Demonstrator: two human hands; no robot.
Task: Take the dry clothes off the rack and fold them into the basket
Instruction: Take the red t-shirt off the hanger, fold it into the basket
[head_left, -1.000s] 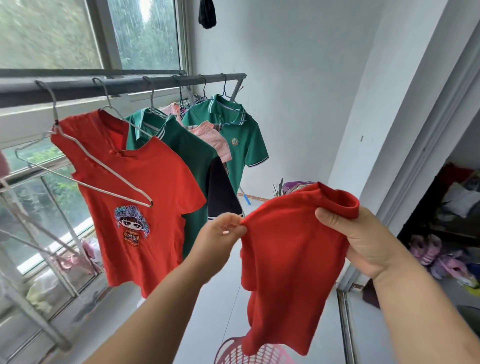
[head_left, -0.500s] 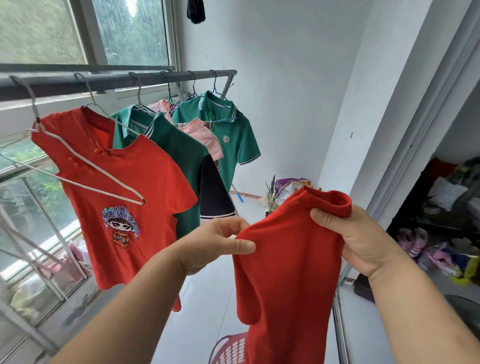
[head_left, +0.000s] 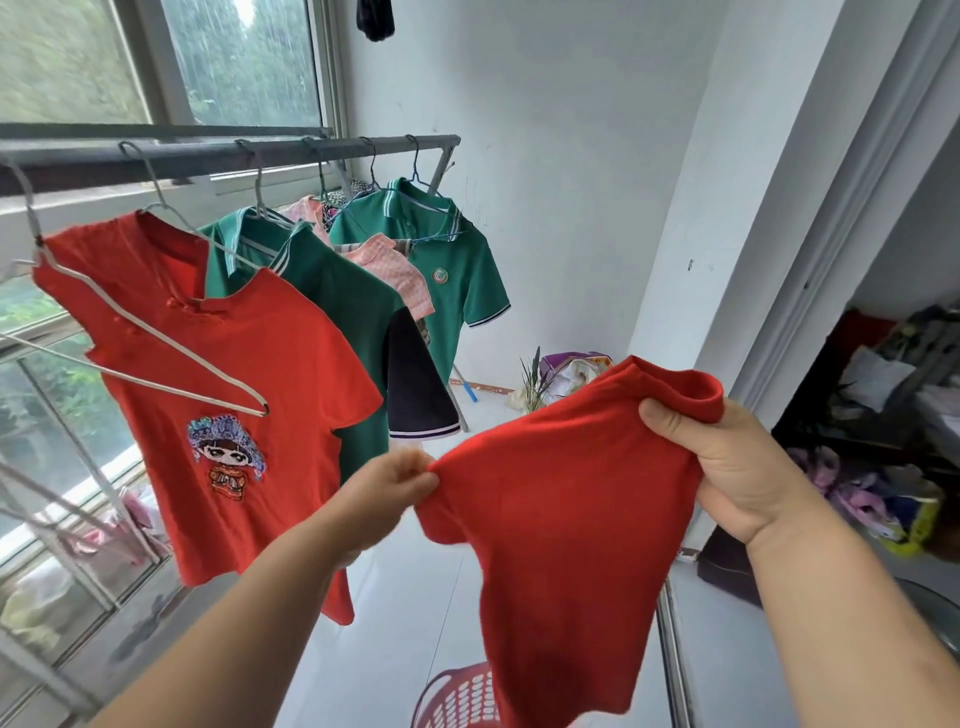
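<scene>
Between the two hands, a small red garment (head_left: 561, 519) hangs spread in the air, already off the rack. The left hand (head_left: 387, 491) pinches one edge of it with closed fingertips, and the right hand (head_left: 727, 467) is closed around its bunched top, thumb over the front. Directly below the hands, a pink basket (head_left: 457, 699) shows only part of its rim; whether anything lies inside cannot be told. Folding seems barely begun. Beyond the left hand, the rack (head_left: 249, 156) carries a red printed shirt (head_left: 228, 415), two green polo shirts (head_left: 441, 275) and further pieces, partly hidden behind one another, so most work remains.
</scene>
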